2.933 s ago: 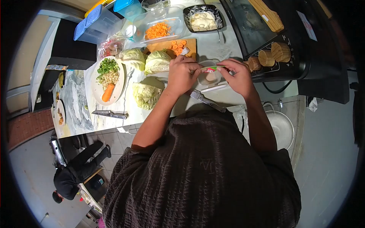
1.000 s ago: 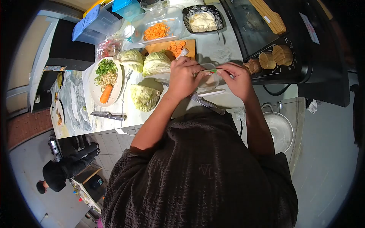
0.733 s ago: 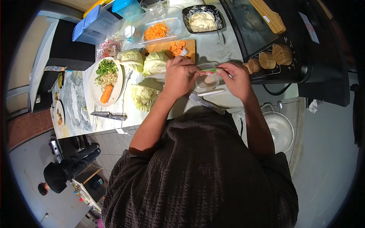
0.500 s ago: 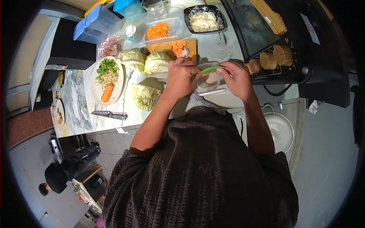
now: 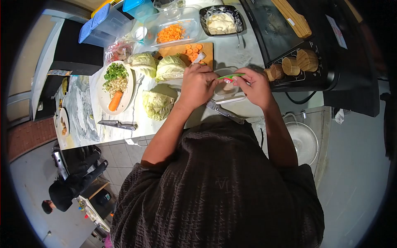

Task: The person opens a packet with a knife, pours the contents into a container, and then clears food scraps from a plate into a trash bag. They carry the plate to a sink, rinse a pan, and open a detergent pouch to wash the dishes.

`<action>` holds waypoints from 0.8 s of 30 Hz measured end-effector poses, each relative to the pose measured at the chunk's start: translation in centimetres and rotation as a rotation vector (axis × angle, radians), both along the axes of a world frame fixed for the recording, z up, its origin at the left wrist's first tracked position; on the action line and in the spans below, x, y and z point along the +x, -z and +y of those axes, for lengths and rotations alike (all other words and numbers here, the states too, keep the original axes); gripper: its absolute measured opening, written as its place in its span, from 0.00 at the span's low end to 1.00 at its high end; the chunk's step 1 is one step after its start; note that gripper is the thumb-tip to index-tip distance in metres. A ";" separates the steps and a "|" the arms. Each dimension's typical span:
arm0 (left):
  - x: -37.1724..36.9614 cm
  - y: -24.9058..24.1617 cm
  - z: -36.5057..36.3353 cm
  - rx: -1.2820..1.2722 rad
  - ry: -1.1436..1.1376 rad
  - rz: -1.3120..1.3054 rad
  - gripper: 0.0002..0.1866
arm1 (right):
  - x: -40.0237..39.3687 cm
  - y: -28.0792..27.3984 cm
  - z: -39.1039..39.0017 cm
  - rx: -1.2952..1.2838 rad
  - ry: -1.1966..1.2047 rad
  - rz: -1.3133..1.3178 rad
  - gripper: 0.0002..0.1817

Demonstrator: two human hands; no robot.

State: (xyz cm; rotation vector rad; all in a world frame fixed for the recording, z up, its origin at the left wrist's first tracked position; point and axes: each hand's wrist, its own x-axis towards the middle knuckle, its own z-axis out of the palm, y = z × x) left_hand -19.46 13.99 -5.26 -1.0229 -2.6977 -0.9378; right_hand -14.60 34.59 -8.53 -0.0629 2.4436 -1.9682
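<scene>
A small green packet [image 5: 227,77] with a red and white mark is stretched between my two hands. My left hand [image 5: 199,82] pinches its left end, and my right hand [image 5: 254,86] pinches the right end. Beneath the packet stands a clear bowl [image 5: 228,91] with something pale inside. A white-handled utensil [image 5: 199,57] sticks out beyond my left hand. Just below the bowl lies a knife [image 5: 225,112]. Cabbage pieces [image 5: 170,68] and a wooden board [image 5: 209,53] with carrot slices are close to my left hand.
An oval plate [image 5: 108,108] holds greens, sprouts and a carrot; another knife [image 5: 117,124] lies below it. Behind are a container [image 5: 194,34] of grated carrot and a black bowl [image 5: 203,25] of white cream. An appliance with wooden knobs [image 5: 307,60] stands right. Another person [image 5: 66,192] is lower left.
The packet has turned so that its red and white mark shows. My right hand has shifted slightly and its fingers have changed position on the packet.
</scene>
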 end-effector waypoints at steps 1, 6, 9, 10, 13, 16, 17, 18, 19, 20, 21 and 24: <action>0.1 0.0 0.1 0.006 -0.021 0.004 0.03 | -0.1 0.0 0.0 0.000 -0.002 0.001 0.11; 0.1 0.3 0.1 -0.005 -0.005 0.003 0.04 | 0.0 -1.1 -0.6 -0.027 0.015 -0.096 0.09; 0.2 0.1 0.1 -0.037 -0.008 -0.010 0.05 | 0.0 -1.3 -0.6 0.023 0.008 -0.094 0.08; 0.0 0.5 0.1 -0.017 -0.017 -0.008 0.04 | -0.1 -1.6 -0.5 0.024 0.008 -0.093 0.08; 0.0 0.8 0.3 0.035 -0.005 -0.012 0.04 | -0.3 -2.4 -0.2 0.272 -0.025 0.071 0.08; 0.0 0.9 0.2 0.040 -0.003 0.014 0.04 | -0.3 -1.8 -0.3 0.148 0.008 0.133 0.09; -0.1 0.9 0.1 0.016 -0.021 0.047 0.04 | -0.3 -1.6 -0.3 0.153 0.014 0.111 0.09; -0.1 0.7 0.1 0.017 -0.021 0.047 0.04 | -0.3 -1.7 -0.3 0.159 0.020 0.089 0.08; -0.1 0.5 0.0 -0.004 -0.007 0.063 0.04 | -0.3 -1.8 -0.2 0.159 0.019 0.089 0.08; -0.1 0.3 0.0 -0.025 0.008 0.077 0.04 | -0.3 -2.1 -0.1 0.240 0.016 0.131 0.08; -0.1 0.4 0.0 -0.026 0.006 0.078 0.04 | -0.4 -2.4 -0.1 0.320 0.012 0.174 0.08; -0.2 0.6 -0.1 -0.006 -0.005 0.059 0.03 | -0.4 -2.4 0.1 0.249 -0.059 0.201 0.10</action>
